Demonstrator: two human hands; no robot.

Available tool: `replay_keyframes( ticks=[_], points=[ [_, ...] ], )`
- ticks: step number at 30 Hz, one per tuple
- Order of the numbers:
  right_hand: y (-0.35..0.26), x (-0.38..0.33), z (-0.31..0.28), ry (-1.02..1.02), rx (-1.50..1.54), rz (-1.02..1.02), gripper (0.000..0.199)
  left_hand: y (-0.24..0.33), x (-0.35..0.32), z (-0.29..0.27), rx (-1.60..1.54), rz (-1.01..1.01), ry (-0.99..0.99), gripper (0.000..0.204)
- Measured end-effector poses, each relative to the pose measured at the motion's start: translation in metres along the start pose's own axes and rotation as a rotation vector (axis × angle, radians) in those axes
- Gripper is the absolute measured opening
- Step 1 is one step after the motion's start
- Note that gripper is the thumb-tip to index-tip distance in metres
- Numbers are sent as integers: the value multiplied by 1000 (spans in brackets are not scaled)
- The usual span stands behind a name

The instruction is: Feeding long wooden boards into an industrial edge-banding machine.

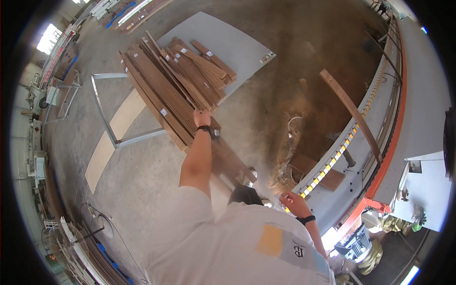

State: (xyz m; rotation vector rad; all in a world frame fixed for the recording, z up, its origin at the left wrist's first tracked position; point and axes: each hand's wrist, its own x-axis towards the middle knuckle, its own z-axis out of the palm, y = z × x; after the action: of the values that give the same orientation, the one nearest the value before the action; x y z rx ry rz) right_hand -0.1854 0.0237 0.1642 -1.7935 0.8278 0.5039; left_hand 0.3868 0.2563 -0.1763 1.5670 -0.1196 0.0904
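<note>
My left hand [202, 118] is closed on the near end of a brown board [192, 100] in a stack of long boards. It wears a dark wristwatch. The stack lies across a grey metal frame, and several boards carry small white labels. Shorter brown boards [209, 66] lie in a loose pile beyond it. My right hand [295, 205], with a dark band at the wrist, is held at my right side by the yellow-and-white edge of a long machine. Its fingers are curled, and I cannot make out whether anything is inside them.
A metal frame [114, 137] sticks out left of the stack. A grey sheet [237, 40] lies beneath the shorter boards. Along the right runs the long machine [351, 173] with an orange edge, a single plank [351, 109] leaning over it. Dust and scraps [284, 173] litter the floor.
</note>
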Motion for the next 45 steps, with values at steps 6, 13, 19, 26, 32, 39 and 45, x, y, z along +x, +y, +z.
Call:
replay_keyframes(
  ticks=[6, 13, 19, 26, 32, 39, 45],
  points=[
    [11, -9, -6, 52, 31, -19, 38, 39, -116, 81, 34, -328, -664, 13],
    [35, -45, -21, 325, 48, -15, 33, 205, -281, 229, -70, -959, -884, 29],
    [67, -87, -11, 458, 182, 103, 32, 269, -313, 368, -270, -855, -1054, 33],
    [94, -119, 0, 589, 264, 194, 32, 273, -352, 456, -422, -1180, -974, 61],
    [113, -125, -6, 668, 242, 200, 32, 275, -362, 419, -669, -1222, -857, 50],
    [157, -115, -59, 1157, 104, 191, 62, 257, -291, 313, -612, -1141, -485, 55],
    [163, -103, -107, 891, -24, 198, 106, 234, -221, 195, -654, -1108, -608, 55]
  ],
)
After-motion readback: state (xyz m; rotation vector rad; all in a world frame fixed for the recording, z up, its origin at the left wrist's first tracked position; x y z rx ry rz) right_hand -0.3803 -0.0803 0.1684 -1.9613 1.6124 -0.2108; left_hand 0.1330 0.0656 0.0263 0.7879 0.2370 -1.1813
